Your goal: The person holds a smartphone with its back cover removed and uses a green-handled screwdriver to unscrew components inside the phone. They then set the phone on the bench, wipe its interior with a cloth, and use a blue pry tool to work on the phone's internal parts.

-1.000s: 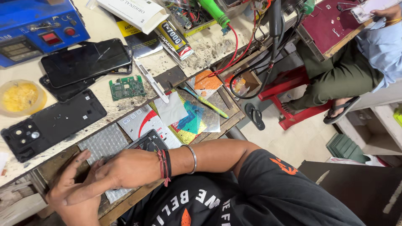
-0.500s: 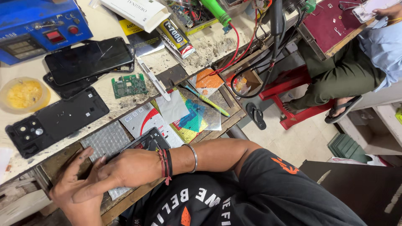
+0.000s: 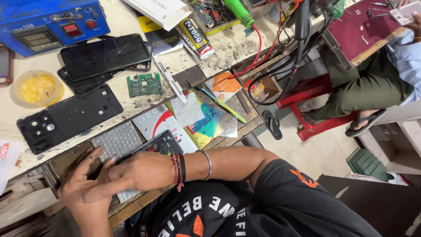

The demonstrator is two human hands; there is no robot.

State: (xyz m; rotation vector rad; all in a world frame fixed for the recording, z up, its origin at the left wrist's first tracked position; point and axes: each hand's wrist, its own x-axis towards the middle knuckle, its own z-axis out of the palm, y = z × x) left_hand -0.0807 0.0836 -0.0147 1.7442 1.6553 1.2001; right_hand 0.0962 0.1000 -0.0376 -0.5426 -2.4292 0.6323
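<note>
Both hands meet over an opened phone [image 3: 160, 144] that lies on the near shelf of the workbench [image 3: 228, 48], its dark inner side up and its upper end poking out past the knuckles. The right hand [image 3: 140, 173] lies flat over the phone's lower part, fingers stretched long and close together toward the left, so what its fingertips press on is hidden. The left hand [image 3: 85, 184] comes up from below with fingers spread and curled around the same end of the phone — whether they grip it or only steady it I cannot tell. Threads and a metal bangle [image 3: 206, 164] sit on the right wrist. Under the phone lies a textured grey mat [image 3: 116, 140], with colourful printed sheets [image 3: 201, 125] just beside it. Up on the bench top a black back cover with camera holes [image 3: 70, 118] lies near a small green circuit board [image 3: 144, 84], a dark phone screen [image 3: 105, 55] and a yellow dish [image 3: 37, 87] — a blue machine [image 3: 48, 24] stands behind them. Another person's leg [image 3: 364, 87] rests on a red stool [image 3: 307, 94] at the right.
</note>
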